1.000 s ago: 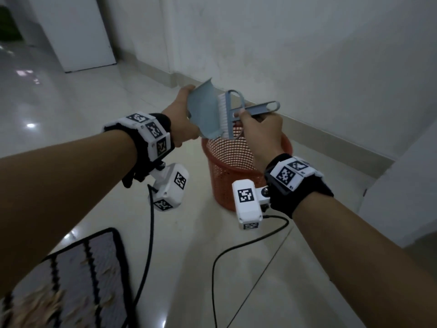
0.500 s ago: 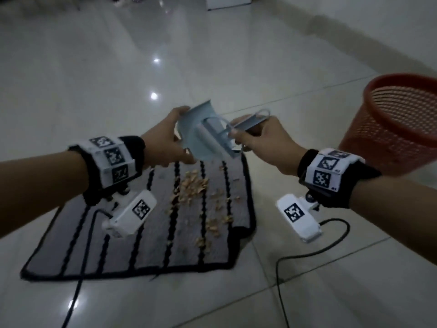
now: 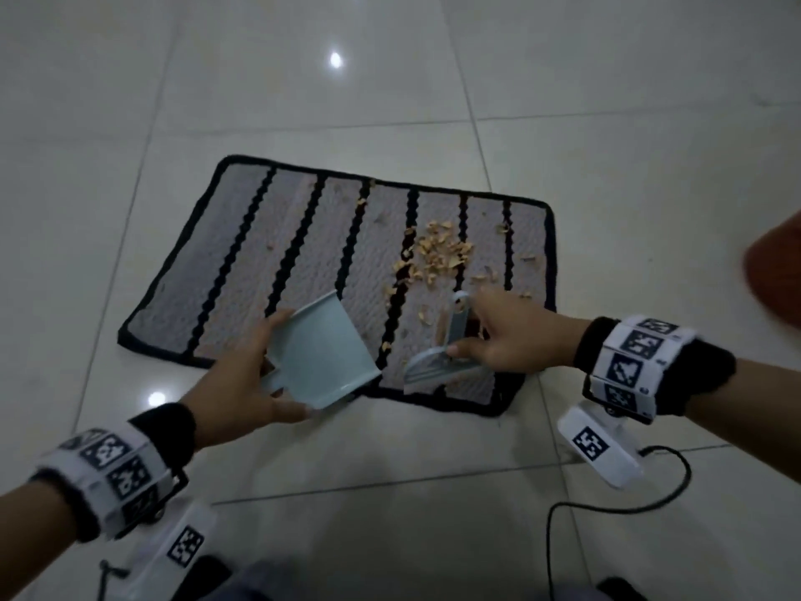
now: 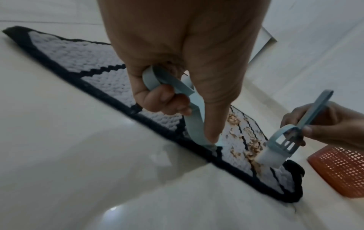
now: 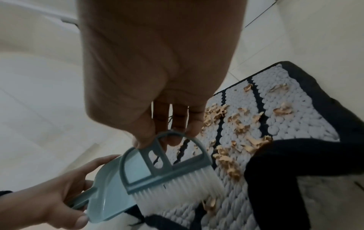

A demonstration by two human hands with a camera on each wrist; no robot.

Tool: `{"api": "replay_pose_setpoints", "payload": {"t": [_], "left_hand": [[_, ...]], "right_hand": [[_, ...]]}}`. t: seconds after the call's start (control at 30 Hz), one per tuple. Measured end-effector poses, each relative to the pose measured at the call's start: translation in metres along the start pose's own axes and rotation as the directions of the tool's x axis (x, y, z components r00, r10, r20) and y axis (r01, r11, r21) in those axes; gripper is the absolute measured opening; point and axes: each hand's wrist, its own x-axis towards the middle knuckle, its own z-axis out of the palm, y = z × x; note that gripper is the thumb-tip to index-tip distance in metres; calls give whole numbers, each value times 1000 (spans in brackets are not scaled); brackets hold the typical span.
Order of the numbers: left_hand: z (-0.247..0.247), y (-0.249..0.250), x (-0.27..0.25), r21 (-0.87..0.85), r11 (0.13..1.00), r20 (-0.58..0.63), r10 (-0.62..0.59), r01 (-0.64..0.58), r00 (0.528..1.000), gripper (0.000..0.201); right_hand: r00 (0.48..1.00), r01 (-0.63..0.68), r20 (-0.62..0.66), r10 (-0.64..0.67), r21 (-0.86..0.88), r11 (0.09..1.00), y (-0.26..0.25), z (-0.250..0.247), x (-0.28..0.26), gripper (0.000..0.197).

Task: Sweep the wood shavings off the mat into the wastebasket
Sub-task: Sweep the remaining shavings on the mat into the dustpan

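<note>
A grey mat (image 3: pixel 260 253) with black stripes lies on the tiled floor. Tan wood shavings (image 3: pixel 442 253) are scattered over its right half, also seen in the right wrist view (image 5: pixel 238 124). My left hand (image 3: pixel 242 383) grips the handle of a pale blue dustpan (image 3: pixel 320 357) held over the mat's near edge. My right hand (image 3: pixel 507 340) holds a small blue brush (image 3: pixel 437 366) by its handle, with the white bristles (image 5: pixel 177 189) pointing down at the mat beside the dustpan. The orange wastebasket (image 4: pixel 340 169) stands right of the mat, its rim (image 3: pixel 776 271) blurred at the head view's edge.
Glossy pale floor tiles (image 3: pixel 390 470) surround the mat. A black cable (image 3: pixel 615 505) runs from my right wrist camera across the floor. The mat's near right corner (image 5: pixel 295 171) is folded over. A white wall and skirting (image 4: pixel 295 70) show beyond the mat.
My view and both hands swung from the wastebasket down to the mat. Dustpan and brush, held together over the basket before, have separated and dropped to the mat's near edge.
</note>
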Motion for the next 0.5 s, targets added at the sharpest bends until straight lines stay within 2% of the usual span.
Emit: {"api": "replay_pose_setpoints", "payload": {"t": [0.07, 0.17, 0.3, 0.4, 0.5], "left_hand": [[6, -10, -2, -29, 999, 17, -32, 32, 999, 118], [14, -17, 0, -43, 998, 18, -50, 51, 999, 118], [21, -22, 5, -7, 998, 41, -63, 63, 997, 121], [26, -22, 4, 12, 995, 47, -101, 100, 994, 125], [30, -21, 3, 12, 993, 33, -118, 118, 992, 126]], "right_hand": [[995, -45, 85, 48, -47, 998, 1, 7, 6, 40], [987, -64, 142, 81, -119, 991, 5, 15, 18, 37], [993, -111, 26, 115, -108, 988, 12, 6, 34, 33], [992, -58, -114, 47, -95, 994, 12, -9, 40, 13], [978, -14, -207, -1, -72, 997, 6, -25, 34, 10]]}}
